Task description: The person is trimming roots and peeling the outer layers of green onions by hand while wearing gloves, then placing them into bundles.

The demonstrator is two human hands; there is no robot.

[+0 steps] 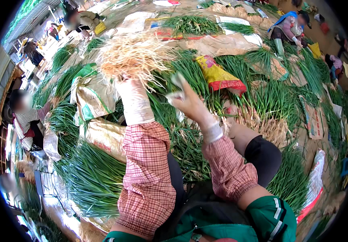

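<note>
Stretched forward, my left hand (133, 94) in a pale glove is closed on a bunch of green onions, its fingers mostly hidden. The bunch's mass of pale, stringy roots (135, 56) fans out just beyond that hand. To its right, my right hand (188, 99) is raised with thumb and fingers apart and nothing visible between them. White coverings show on its fingertips, which are slightly blurred. Loose green onions (188, 141) lie on the ground below and between my forearms, beside my bent knee (263, 155).
A large green onion pile (93, 177) lies at left, near a white-and-green sack (93, 97). More onions with roots (271, 105) spread at right, below a yellow-and-red bag (220, 76). People sit at left (30, 121), far left (83, 22) and far right (291, 30).
</note>
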